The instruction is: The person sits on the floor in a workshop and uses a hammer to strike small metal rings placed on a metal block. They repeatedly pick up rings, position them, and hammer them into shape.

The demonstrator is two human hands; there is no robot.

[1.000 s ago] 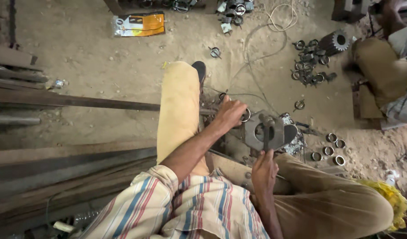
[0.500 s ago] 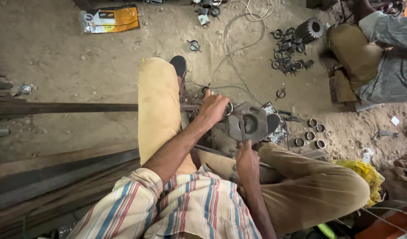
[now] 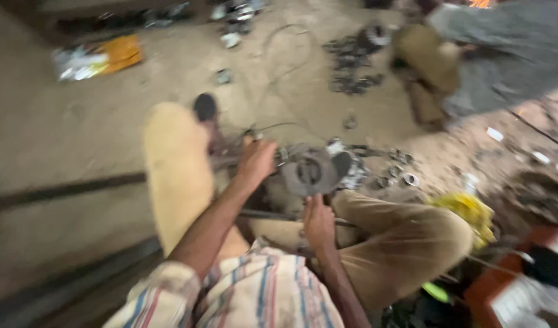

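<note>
Head view, heavily blurred by motion. The person sits on a sandy floor (image 3: 96, 127), one leg stretched forward, the other bent to the right, both in tan trousers; striped shirt sleeve at the bottom of the picture.

Left hand (image 3: 256, 161): arm reaches forward between the legs, fingers curled shut around something at the left edge of a grey metal part (image 3: 312, 172). What exactly the fingers grip is lost in blur; it looks like a thin rod or the rim of the part.

Right hand (image 3: 318, 220): lies just below the metal part, fingers closed around a thin dark bar (image 3: 273, 215) that runs across the lap. Grip looks tight, though detail is soft.

The metal part is roundish with a dark hole in the middle, resting on the ground between the knees, touching or just beside the left hand.

Around it: small metal rings (image 3: 406, 178) scattered just right of the part; a pile of dark metal pieces (image 3: 355, 64) farther off, top centre; a yellow packet (image 3: 99, 56) at upper left; a yellow rag (image 3: 470, 209) by the right knee; long dark bars (image 3: 60, 193) along the left. Another person's bent leg (image 3: 424, 67) sits at upper right, well apart.
</note>
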